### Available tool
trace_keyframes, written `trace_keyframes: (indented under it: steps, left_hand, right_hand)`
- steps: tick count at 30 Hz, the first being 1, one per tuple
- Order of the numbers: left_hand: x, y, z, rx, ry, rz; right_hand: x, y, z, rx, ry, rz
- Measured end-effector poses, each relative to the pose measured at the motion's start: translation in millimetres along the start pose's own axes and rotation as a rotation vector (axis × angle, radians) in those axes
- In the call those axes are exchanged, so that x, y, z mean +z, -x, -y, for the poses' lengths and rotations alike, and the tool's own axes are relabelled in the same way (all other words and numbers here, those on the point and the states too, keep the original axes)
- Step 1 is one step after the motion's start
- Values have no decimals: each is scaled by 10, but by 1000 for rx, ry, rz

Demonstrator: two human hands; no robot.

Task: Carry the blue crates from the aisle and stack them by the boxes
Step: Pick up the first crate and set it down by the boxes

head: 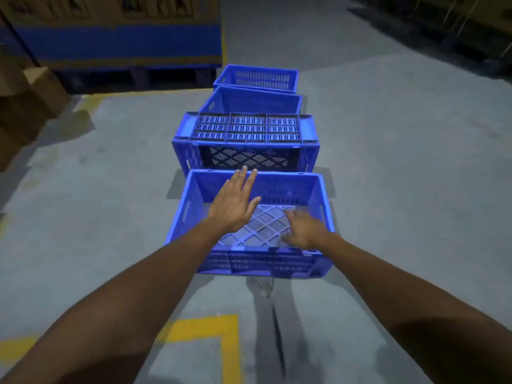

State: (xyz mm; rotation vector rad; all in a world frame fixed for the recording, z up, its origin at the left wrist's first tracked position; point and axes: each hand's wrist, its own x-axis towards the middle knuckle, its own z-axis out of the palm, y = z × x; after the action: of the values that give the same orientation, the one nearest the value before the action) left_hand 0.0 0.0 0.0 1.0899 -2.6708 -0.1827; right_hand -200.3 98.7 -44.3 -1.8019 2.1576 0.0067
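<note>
Several blue plastic crates stand in a row on the grey floor, running away from me. The nearest crate (318, 195) sits upright and empty with its perforated bottom showing. My left hand (235, 202) hovers flat above its left half, fingers spread, holding nothing. My right hand (303, 230) hangs over its near right part, fingers loosely curled and blurred, also holding nothing. Behind it a second crate (245, 149) lies tipped, its open side toward me. Two more crates, one (250, 102) and another (256, 77), stand farther back.
A large cardboard box with a blue band (116, 37) rests on a dark pallet at the back left. Smaller brown boxes (30, 95) stack at the left edge. Yellow floor lines (219, 328) mark the concrete near me. Dark racking (457, 31) stands at the far right.
</note>
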Motion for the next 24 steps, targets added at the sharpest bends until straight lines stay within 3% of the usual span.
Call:
trace_keyframes:
  steps: [2, 4, 6, 8, 11, 16, 20, 24]
  left_hand:
    - [241, 30, -3, -11, 9, 66]
    - [520, 81, -25, -28, 84, 202]
    - [804, 135, -90, -80, 214, 475]
    - [1110, 189, -141, -98, 116, 667]
    - [1366, 158, -203, -113, -138, 659]
    - [1376, 128, -280, -107, -226, 641]
    - [1210, 250, -340, -70, -236, 636]
    - [493, 297, -572, -66, -160, 693]
  right_hand:
    - [212, -57, -53, -7, 99, 341]
    - [395, -55, -126, 52, 150, 514]
    - [539, -102, -141, 21, 151, 468]
    - [642, -172, -155, 16, 191, 395]
    - [754, -195, -196, 24, 221, 262]
    - [797, -43, -178, 37, 223, 106]
    - [687, 221, -86, 36, 198, 117]
    - [58, 634, 50, 21, 164, 147]
